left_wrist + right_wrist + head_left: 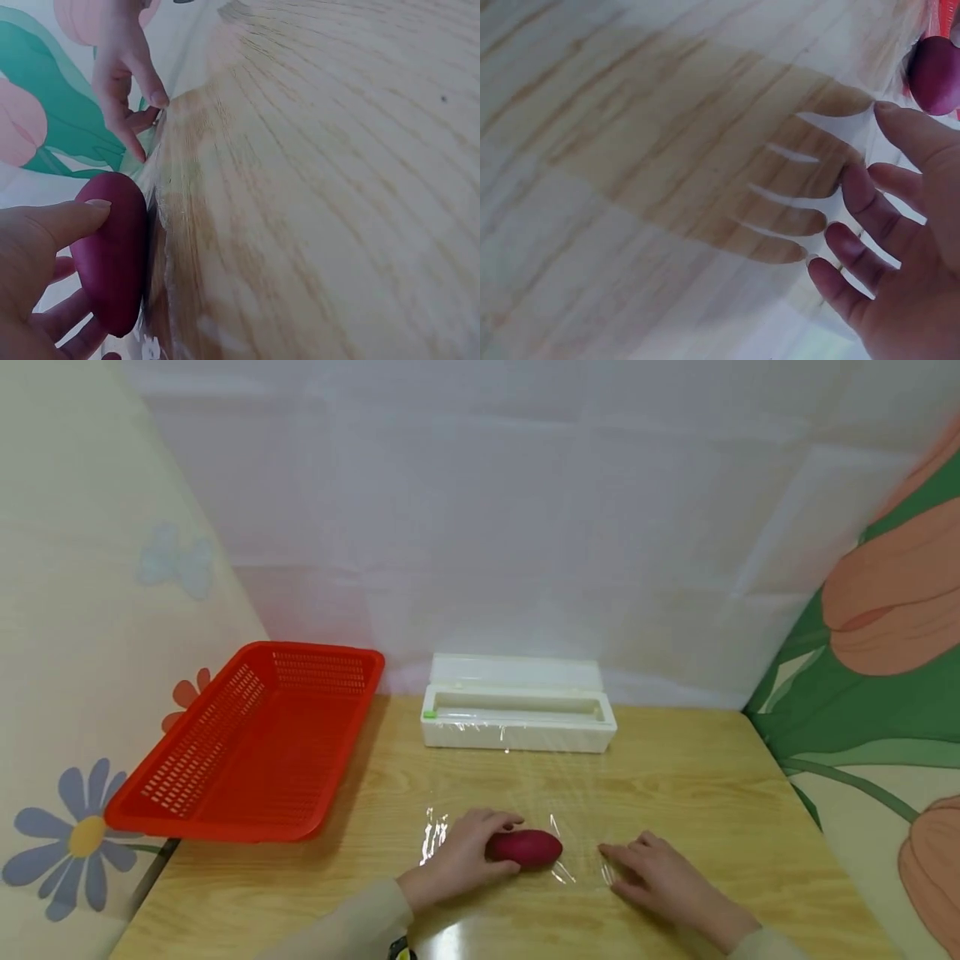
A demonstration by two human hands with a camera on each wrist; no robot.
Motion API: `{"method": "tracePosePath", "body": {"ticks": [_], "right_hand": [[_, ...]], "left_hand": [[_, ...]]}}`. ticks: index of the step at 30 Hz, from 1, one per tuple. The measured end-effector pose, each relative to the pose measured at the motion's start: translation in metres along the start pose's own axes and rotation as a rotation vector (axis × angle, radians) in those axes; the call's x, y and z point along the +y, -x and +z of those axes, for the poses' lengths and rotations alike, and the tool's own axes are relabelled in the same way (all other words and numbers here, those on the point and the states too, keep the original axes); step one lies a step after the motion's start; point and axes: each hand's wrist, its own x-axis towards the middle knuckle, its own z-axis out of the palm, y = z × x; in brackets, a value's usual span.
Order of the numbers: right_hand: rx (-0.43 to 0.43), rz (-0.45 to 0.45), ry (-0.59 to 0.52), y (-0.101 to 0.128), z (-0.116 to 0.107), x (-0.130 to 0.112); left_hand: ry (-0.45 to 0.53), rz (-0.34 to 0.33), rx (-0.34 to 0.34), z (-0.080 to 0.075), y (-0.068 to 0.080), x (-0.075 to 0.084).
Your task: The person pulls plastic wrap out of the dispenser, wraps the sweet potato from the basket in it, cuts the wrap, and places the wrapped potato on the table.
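The left hand (pixel 457 858) rested on the wooden surface (pixel 697 793) and its fingers (pixel 64 221) curled around the left end of a purple sweet potato (pixel 527 848), holding it. The sweet potato lay on a sheet of clear plastic wrap (pixel 517 810), near the front edge of the surface. The right hand (pixel 656 881) lay flat just to the right of the sweet potato, not touching it, with its fingers (pixel 855 244) spread and pressing on the wrap. Behind them, near the wall, stood a white wrap dispenser box (pixel 517 714) with its lid open. A red plastic basket (pixel 247 747) sat at the left, one side hanging over the edge of the surface.
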Motion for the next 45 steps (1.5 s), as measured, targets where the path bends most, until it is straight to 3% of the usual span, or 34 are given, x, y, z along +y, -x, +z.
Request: {"method": "tracePosePath", "body": {"ticks": [7,12,16,25,34,45], "right_hand": [[0.136,-0.128,0.0,-0.002,-0.005,-0.006],[0.149,-0.191,-0.023,-0.009,-0.007,-0.014],[0.182,-0.304,-0.024,-0.014,-0.002,-0.019],[0.244,-0.51,0.005,-0.029,0.002,-0.032],[0.109,-0.452,0.017,-0.039,0.004,-0.041],[0.167,-0.457,0.172,-0.049,0.01,-0.046]], "left_hand": [[0.0,-0.015,0.011,-0.004,0.002,0.003],[-0.013,0.026,0.055,-0.006,0.002,0.0],[0.004,0.066,0.106,-0.012,0.006,-0.003],[-0.005,0.115,0.133,-0.023,0.014,-0.009],[0.09,0.158,0.085,-0.015,-0.001,-0.009],[0.126,0.135,0.012,-0.006,-0.019,0.0]]}}
